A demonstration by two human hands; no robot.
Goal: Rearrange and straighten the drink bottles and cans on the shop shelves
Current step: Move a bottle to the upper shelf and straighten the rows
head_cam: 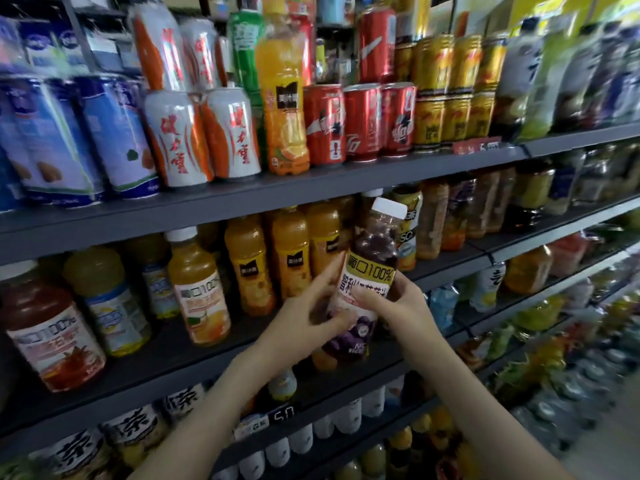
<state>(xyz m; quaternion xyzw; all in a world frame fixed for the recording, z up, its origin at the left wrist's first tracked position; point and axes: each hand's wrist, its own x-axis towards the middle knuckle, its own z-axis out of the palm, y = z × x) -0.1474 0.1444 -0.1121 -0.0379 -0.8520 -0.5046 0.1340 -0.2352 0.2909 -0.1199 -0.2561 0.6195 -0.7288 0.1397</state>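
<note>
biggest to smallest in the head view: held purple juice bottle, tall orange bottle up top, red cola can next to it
1-2. purple juice bottle and tall orange juice bottle: too close to rank; purple is wider but nearer the camera, orange slightly taller
3. red cola can, clearly smallest

Glossy metal cans (pixel 360 123) are gleaming; the shelf (pixel 311 183) is looking matt; the clear plastic bottle (pixel 375 244) is wearing a shiny label (pixel 372 273).
</note>
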